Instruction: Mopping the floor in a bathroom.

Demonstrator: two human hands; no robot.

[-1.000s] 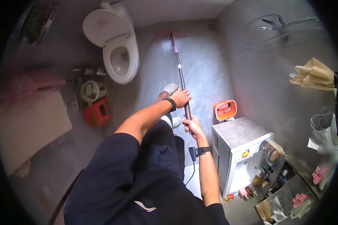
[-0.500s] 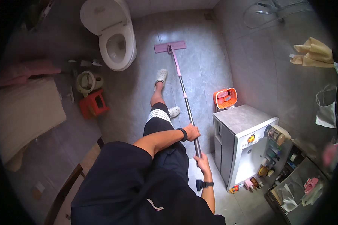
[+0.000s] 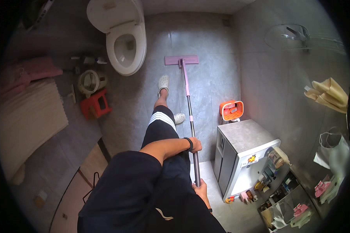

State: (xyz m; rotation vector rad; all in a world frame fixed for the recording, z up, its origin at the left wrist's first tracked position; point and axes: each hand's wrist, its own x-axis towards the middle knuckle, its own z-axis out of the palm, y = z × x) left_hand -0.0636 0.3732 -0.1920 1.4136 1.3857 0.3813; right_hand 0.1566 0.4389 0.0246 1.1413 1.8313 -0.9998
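Observation:
A flat mop with a pink rectangular head (image 3: 192,59) rests on the grey tiled floor. Its dark pole (image 3: 196,165) runs back toward my body, with a pink section near the head. My left hand (image 3: 196,144) wraps round the pole partway down its length. Lower, close to my waist, my right hand (image 3: 201,190) is closed round the pole's end; part of this hand is hidden by the pole and my dark shirt. To the left of the mop head is my foot in a white clog (image 3: 163,83); the other clog (image 3: 179,118) is beside the pole.
A white toilet (image 3: 140,48) with its lid up stands at the far left. A red stool (image 3: 92,104) is at the left. On the right are an orange basket (image 3: 232,116), a grey-topped cabinet (image 3: 243,134) with a white basin front, and a shower fitting (image 3: 299,35) on the wall.
The mop head has slid back nearer to me. My right hand has drawn the pole's end down toward my waist, and my left hand has come back with it.

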